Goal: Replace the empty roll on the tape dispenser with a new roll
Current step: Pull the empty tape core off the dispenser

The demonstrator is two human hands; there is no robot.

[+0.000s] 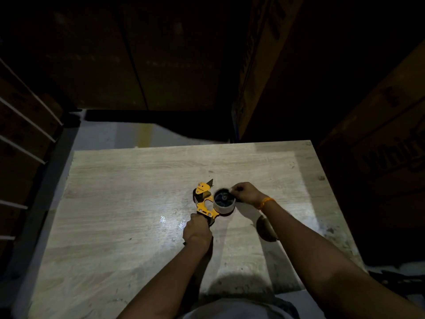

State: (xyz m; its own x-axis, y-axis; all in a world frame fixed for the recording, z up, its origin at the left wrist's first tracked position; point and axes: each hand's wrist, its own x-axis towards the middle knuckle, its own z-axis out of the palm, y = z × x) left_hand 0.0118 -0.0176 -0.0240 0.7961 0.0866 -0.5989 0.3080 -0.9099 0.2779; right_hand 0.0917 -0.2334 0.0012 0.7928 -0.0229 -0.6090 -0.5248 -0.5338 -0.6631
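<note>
A yellow tape dispenser (204,199) lies on the wooden table (128,203), its cutter end pointing away from me. My left hand (197,229) is closed around its handle at the near end. A pale roll (224,201) sits on the dispenser's black hub, its open side facing up. My right hand (245,192) pinches the roll's far right rim with thumb and fingers; an orange band circles that wrist. A brown oval object (266,227) lies on the table under my right forearm; it may be another roll, but the dim light hides its detail.
Large dark cardboard boxes (379,157) stand right of and behind the table. Dark shelving with white rails (25,125) runs along the left. A grey floor with a yellow stripe (145,134) shows beyond the table's far edge.
</note>
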